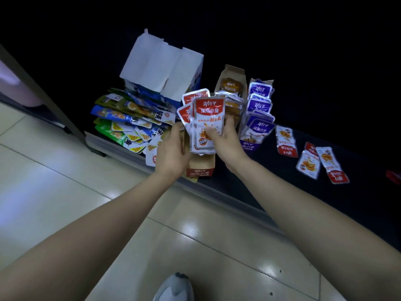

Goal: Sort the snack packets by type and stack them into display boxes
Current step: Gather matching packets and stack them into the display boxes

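Over table edge (238, 203): packets (208, 118), left grip (171, 153), right grip (227, 142)

Holding a bunch of packets (208, 118) between left hand (171, 153) and right hand (227, 144), over a front box (200, 169) standing at the near edge of the surface (271, 170). Facing a heap (130, 122) lying left, a carton (160, 64) behind it, a second box (232, 77) and third box (249, 146) behind right, loose packets (321, 161) farther right.

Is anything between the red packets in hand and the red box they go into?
Nothing visible. The left hand and right hand hold the red packets right over the red box; its opening is hidden behind them.
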The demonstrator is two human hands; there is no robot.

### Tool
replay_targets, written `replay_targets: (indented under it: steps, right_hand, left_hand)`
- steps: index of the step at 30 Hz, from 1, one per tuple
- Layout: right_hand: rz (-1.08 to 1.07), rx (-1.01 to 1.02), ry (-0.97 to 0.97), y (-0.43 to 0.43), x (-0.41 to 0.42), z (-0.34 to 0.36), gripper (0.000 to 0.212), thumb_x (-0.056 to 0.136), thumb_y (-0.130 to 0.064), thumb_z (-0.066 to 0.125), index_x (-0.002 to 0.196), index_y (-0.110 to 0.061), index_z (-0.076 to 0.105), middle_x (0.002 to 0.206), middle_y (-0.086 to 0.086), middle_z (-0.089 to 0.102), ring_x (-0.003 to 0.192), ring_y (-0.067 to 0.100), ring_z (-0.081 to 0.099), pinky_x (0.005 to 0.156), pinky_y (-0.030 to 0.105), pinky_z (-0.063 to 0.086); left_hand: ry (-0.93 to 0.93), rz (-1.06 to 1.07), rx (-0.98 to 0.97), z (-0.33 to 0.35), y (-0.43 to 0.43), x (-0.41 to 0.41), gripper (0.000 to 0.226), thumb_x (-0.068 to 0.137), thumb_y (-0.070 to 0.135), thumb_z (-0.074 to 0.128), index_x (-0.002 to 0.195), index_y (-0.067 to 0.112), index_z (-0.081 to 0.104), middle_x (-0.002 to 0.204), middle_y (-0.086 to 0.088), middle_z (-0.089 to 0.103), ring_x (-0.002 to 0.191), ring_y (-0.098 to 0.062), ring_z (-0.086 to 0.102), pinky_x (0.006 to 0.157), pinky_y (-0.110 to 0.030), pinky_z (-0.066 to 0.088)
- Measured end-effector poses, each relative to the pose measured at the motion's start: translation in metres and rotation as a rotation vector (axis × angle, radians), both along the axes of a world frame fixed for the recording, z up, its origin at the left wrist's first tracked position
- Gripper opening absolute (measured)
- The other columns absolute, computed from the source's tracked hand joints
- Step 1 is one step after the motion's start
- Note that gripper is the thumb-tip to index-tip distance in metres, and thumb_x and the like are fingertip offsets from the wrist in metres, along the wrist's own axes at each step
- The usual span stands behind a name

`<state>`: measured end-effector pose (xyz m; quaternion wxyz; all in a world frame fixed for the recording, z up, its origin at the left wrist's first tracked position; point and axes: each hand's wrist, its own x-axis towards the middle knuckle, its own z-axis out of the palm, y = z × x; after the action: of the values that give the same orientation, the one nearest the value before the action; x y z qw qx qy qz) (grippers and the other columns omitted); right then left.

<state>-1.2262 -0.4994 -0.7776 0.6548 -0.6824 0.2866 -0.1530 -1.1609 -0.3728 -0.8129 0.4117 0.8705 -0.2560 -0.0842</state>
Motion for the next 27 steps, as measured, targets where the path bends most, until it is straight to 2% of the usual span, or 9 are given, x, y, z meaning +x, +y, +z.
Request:
replay_targets:
  steps: [4, 5, 7, 9, 12, 14, 18, 23, 27]
  right_hand:
    - [-0.009, -0.118, 0.008, 0.006, 0.013, -0.003, 0.038, 0.099, -0.01, 0.051, 0.131, -0.013, 0.031, 0.118, -0.002, 0.054, 0.098, 0.006, 0.06, 0.076, 0.018, 0.055]
    - [-0.001, -0.168, 0.029, 0.006, 0.016, -0.004, 0.036, 0.099, -0.012, 0.051, 0.129, -0.014, 0.032, 0.121, 0.0, 0.054, 0.103, 0.009, 0.059, 0.084, 0.024, 0.055]
    - [0.025, -0.313, 0.087, 0.007, 0.019, -0.011, 0.032, 0.096, -0.019, 0.054, 0.123, -0.017, 0.036, 0.124, 0.004, 0.056, 0.114, 0.018, 0.057, 0.099, 0.045, 0.049]
    - [0.063, -0.494, 0.148, 0.008, 0.018, -0.019, 0.034, 0.092, -0.025, 0.057, 0.122, -0.018, 0.042, 0.123, 0.005, 0.056, 0.121, 0.022, 0.051, 0.104, 0.052, 0.04]
    - [0.062, -0.645, 0.156, 0.006, 0.013, -0.027, 0.04, 0.093, -0.024, 0.06, 0.129, -0.013, 0.047, 0.127, 0.005, 0.055, 0.125, 0.022, 0.044, 0.108, 0.043, 0.032]
    - [0.042, -0.718, 0.147, 0.006, 0.012, -0.027, 0.045, 0.093, -0.025, 0.06, 0.135, -0.013, 0.047, 0.13, 0.005, 0.054, 0.127, 0.021, 0.042, 0.103, 0.032, 0.026]
    - [-0.013, -0.761, 0.099, 0.01, 0.012, -0.031, 0.061, 0.092, -0.024, 0.062, 0.146, -0.013, 0.034, 0.138, 0.003, 0.051, 0.131, 0.018, 0.04, 0.103, 0.027, 0.022]
    - [-0.078, -1.005, 0.147, 0.01, 0.013, -0.034, 0.051, 0.089, -0.024, 0.064, 0.137, -0.015, 0.049, 0.141, 0.011, 0.038, 0.131, 0.025, 0.03, 0.107, 0.038, 0.027]
    - [-0.022, -0.979, 0.21, 0.007, 0.02, -0.035, 0.057, 0.093, -0.021, 0.06, 0.146, -0.021, 0.038, 0.155, 0.012, 0.017, 0.138, 0.028, 0.019, 0.111, 0.039, 0.027]
  left_hand:
    - [0.023, -0.005, 0.008, 0.0, 0.0, 0.001, 0.082, 0.084, 0.018, 0.07, 0.15, 0.027, 0.022, 0.126, -0.013, 0.05, 0.104, -0.028, 0.056, 0.076, -0.031, 0.044]
    - [0.031, -0.001, 0.016, 0.001, 0.0, 0.002, 0.087, 0.085, 0.018, 0.068, 0.153, 0.028, 0.016, 0.127, -0.014, 0.048, 0.104, -0.029, 0.056, 0.076, -0.03, 0.041]
    - [0.04, -0.004, 0.047, 0.002, 0.003, 0.003, 0.093, 0.086, 0.018, 0.067, 0.155, 0.031, 0.005, 0.123, -0.013, 0.044, 0.098, -0.031, 0.057, 0.074, -0.03, 0.04]
    - [0.031, -0.022, 0.071, 0.003, 0.005, 0.003, 0.099, 0.088, 0.023, 0.067, 0.153, 0.036, -0.006, 0.114, -0.009, 0.041, 0.089, -0.027, 0.056, 0.072, -0.03, 0.038]
    - [0.044, -0.041, 0.088, 0.003, 0.003, 0.003, 0.102, 0.088, 0.026, 0.068, 0.152, 0.037, -0.011, 0.119, -0.014, 0.043, 0.096, -0.03, 0.056, 0.074, -0.029, 0.038]
    - [0.064, -0.038, 0.089, 0.004, 0.001, 0.003, 0.1, 0.088, 0.025, 0.067, 0.153, 0.033, -0.009, 0.125, -0.017, 0.043, 0.103, -0.032, 0.055, 0.076, -0.03, 0.038]
    - [0.065, -0.045, 0.076, 0.004, -0.001, 0.003, 0.096, 0.089, 0.025, 0.066, 0.154, 0.03, -0.004, 0.127, -0.017, 0.044, 0.106, -0.031, 0.054, 0.076, -0.029, 0.037]
    - [0.043, -0.045, 0.07, 0.0, 0.001, 0.002, 0.1, 0.087, 0.02, 0.066, 0.155, 0.025, -0.007, 0.134, -0.016, 0.042, 0.111, -0.031, 0.053, 0.078, -0.035, 0.044]
    - [0.05, -0.045, 0.113, 0.001, 0.003, 0.004, 0.102, 0.085, 0.016, 0.067, 0.155, 0.026, -0.007, 0.135, -0.018, 0.04, 0.108, -0.032, 0.054, 0.081, -0.036, 0.043]
